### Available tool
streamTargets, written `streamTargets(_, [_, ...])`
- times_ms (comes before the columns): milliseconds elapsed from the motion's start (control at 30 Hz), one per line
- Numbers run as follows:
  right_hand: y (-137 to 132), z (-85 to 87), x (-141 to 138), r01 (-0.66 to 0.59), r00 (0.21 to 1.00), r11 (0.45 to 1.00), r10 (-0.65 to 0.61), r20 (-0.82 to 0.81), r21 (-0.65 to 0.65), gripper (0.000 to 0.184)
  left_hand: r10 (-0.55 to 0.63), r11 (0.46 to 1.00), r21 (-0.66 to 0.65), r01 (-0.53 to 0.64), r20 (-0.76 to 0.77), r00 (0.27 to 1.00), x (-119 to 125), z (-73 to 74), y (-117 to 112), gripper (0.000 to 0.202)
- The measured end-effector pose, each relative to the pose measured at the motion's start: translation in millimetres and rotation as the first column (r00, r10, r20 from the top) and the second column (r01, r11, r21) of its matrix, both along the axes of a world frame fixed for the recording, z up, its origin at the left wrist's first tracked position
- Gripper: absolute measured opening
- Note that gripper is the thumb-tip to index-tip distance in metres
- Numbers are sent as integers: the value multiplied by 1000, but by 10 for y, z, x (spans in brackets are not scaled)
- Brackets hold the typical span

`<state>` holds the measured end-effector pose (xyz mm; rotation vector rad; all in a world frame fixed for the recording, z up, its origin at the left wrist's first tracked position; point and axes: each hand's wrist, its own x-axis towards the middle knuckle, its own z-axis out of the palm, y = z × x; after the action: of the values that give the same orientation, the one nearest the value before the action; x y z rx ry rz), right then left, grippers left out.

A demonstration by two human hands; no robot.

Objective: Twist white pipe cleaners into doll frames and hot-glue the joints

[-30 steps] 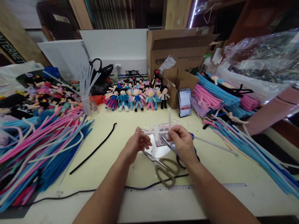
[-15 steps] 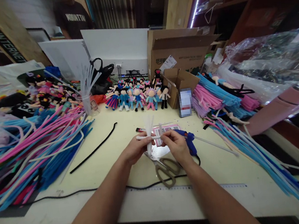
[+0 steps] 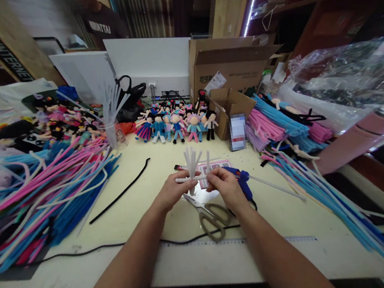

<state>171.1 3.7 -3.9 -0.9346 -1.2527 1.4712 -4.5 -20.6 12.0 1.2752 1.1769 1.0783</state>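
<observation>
Shows plain white on the bunch of strips (image 3: 192, 164) and on the short rod (image 3: 183, 180). Pale yellow over the desk (image 3: 124, 172), turning off-white along the front edge. Olive-tan on the handles of the scissors (image 3: 207, 223), deep blue on the glue gun (image 3: 244, 185). Solid black along the lone stem (image 3: 122, 193) and the cable (image 3: 102, 246). Runs mostly to pink, blue and white in the pile of stems (image 3: 59, 193). Mixes blues, pinks and black among the dolls (image 3: 176, 126). Plain brown on the cardboard box (image 3: 234, 64), dusty pink on the bottle (image 3: 356, 142).
</observation>
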Motion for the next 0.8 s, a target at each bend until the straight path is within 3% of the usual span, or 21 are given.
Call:
streamTargets(300, [17, -80, -28, 22, 995, 1000, -22, -96, -9, 17, -26, 997, 65, 31, -78, 997, 22, -40, -3, 41])
streamTargets(567, [13, -44, -13, 38, 999, 999, -37, -19, 21, 19, 17, 996, 86, -13, -47, 999, 32, -21, -10, 35])
streamTargets(800, [41, -30, 28, 33, 999, 999, -33, 41, 11, 22, 43, 991, 134, -24, -142, 989, 4, -32, 1, 24])
